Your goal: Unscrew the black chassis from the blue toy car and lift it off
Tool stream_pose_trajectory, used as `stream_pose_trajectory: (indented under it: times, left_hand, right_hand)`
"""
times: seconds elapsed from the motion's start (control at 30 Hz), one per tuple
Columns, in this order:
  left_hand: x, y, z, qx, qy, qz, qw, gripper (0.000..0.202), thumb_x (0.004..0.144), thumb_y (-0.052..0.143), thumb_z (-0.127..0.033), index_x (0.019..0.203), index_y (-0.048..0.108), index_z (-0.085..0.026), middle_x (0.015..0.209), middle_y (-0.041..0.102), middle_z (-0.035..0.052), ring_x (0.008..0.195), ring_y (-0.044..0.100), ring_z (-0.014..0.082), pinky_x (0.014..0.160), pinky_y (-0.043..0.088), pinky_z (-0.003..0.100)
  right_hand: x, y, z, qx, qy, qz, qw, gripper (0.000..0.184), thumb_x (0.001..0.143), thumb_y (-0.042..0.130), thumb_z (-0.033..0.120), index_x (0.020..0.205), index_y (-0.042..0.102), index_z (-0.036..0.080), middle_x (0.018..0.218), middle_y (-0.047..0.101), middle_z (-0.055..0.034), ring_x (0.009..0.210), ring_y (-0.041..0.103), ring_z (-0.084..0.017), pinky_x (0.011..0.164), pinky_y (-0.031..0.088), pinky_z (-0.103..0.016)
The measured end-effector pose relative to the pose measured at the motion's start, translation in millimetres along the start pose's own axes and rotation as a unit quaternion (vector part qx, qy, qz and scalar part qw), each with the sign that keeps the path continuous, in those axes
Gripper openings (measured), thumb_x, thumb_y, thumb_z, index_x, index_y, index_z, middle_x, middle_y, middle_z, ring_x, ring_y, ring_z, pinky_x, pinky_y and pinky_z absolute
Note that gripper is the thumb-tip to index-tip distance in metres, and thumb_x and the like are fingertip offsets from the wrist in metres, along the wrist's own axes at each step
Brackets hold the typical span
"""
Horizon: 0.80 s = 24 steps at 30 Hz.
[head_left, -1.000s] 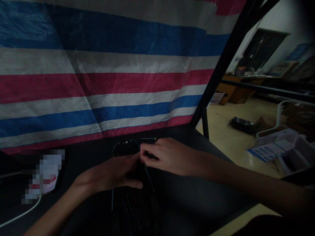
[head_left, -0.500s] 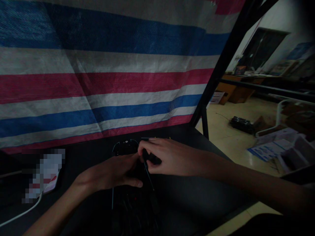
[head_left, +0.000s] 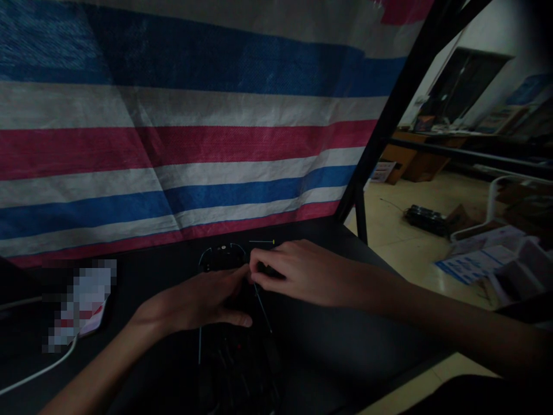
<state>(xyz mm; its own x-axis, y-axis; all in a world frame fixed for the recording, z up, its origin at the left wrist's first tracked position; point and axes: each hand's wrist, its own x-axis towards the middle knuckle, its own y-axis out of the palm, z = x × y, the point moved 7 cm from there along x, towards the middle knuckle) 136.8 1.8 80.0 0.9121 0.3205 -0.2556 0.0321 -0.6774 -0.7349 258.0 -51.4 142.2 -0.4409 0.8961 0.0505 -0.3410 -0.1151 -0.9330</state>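
Observation:
A dark device with thin blue edging [head_left: 222, 253] lies on the black table, much of it hidden by my hands and deep shadow. My left hand [head_left: 194, 302] rests across it palm down, the thumb held apart and the fingers stretched toward its right edge. At that edge the fingertips of my right hand [head_left: 298, 271] pinch together, close to my left fingertips. Whatever they hold is too small and dark to make out. Behind my right hand, a thin rod with a yellow end [head_left: 262, 241] lies on the table.
A phone-like item [head_left: 91, 323] with a white cable [head_left: 47, 369] lies at the left, partly blurred out. Striped sheeting [head_left: 185, 144] hangs behind the table [head_left: 328, 346]. A black frame post [head_left: 360, 167] stands at the right; boxes and papers [head_left: 469, 262] lie on the floor beyond.
My right thumb has drawn up toward the other fingertips, and the hand has shifted slightly right. More of the yellow-ended rod shows. My left hand keeps nearly the same place.

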Motion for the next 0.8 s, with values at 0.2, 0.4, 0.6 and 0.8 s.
stream_pose_trajectory:
  times: [0.2,0.4,0.6,0.8]
  left_hand:
    - [0.5,1.2,2.2,0.008,0.016,0.006,1.000,0.058,0.090,0.067,-0.061,0.132,0.058,-0.022,0.133,0.066,0.0086,0.119,0.063,0.0288,0.102,0.045,0.036]
    - [1.3,1.6,4.5,0.016,0.009,0.009,1.000,0.070,0.089,0.068,-0.062,0.145,0.050,-0.024,0.142,0.062,0.0097,0.124,0.062,0.0299,0.105,0.045,0.039]
    - [1.4,0.8,2.0,0.021,0.016,0.008,1.000,0.072,0.090,0.068,-0.059,0.149,0.045,-0.025,0.148,0.059,0.0099,0.129,0.060,0.0301,0.108,0.044,0.039]
    - [2.2,1.1,1.2,0.011,0.005,0.014,1.000,0.066,0.090,0.068,-0.058,0.144,0.049,-0.025,0.140,0.063,0.0077,0.123,0.063,0.0289,0.103,0.047,0.036]
  right_hand:
    - [-1.0,-2.1,5.1,0.013,-0.039,-0.015,0.999,0.023,0.090,0.062,0.021,0.113,0.061,0.022,0.103,0.070,-0.0035,0.090,0.064,-0.017,0.074,0.042,-0.029]
    - [-0.7,2.9,-0.6,-0.001,-0.021,0.001,1.000,0.017,0.098,0.053,0.026,0.112,0.062,0.023,0.088,0.069,-0.0006,0.075,0.063,-0.016,0.067,0.039,-0.029]
    - [-1.5,0.8,-2.4,-0.020,-0.015,-0.027,0.999,0.015,0.095,0.058,0.030,0.108,0.064,0.023,0.092,0.070,-0.0022,0.080,0.064,-0.018,0.069,0.039,-0.030]
    - [-1.9,1.8,-0.2,-0.005,-0.039,-0.027,0.999,0.022,0.090,0.062,0.022,0.112,0.061,0.023,0.097,0.070,-0.0019,0.083,0.064,-0.016,0.070,0.040,-0.028]
